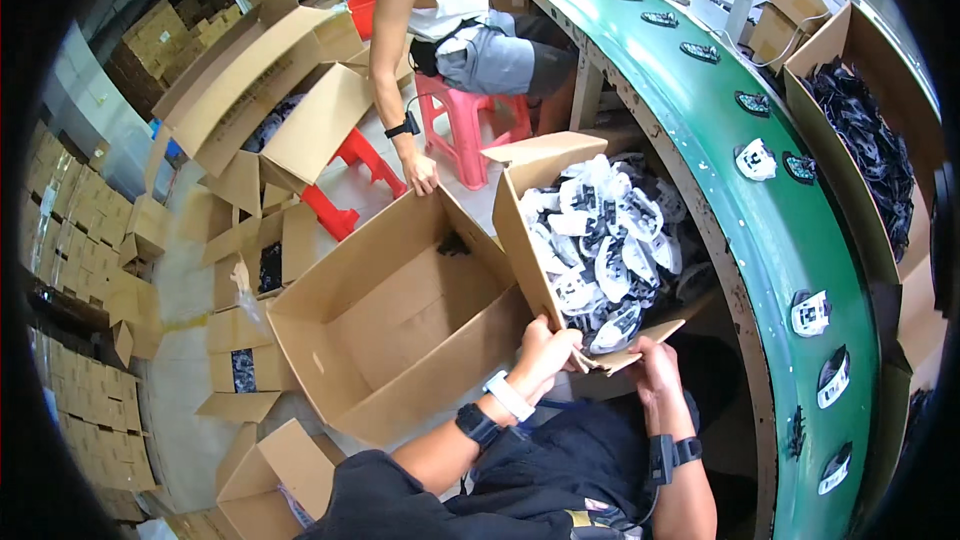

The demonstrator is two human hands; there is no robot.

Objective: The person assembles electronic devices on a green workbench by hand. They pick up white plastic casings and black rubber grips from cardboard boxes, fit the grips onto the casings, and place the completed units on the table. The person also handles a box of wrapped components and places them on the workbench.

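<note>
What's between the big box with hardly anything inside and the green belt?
Another cardboard box, full of black-and-white pieces, sits between them in the head view.

Free room inside emptier carton (440, 365); co-worker's hand (421, 175) grips it; conveyor (790, 250) flanks filled carton (526, 240).

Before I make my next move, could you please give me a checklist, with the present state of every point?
1. Left hand on the full box: ok, at its near left corner.
2. Right hand on the same box: ok, at its near flap.
3. Box flaps shut: not ok, the white-wrapped parts lie exposed.
4. Open box beside it empty: not ok, a dark piece is inside.
5. Open box free of other hands: not ok, the co-worker's hand is on its rim.
6. Full box's bottom sound: cannot tell, the parts hide it.
</note>
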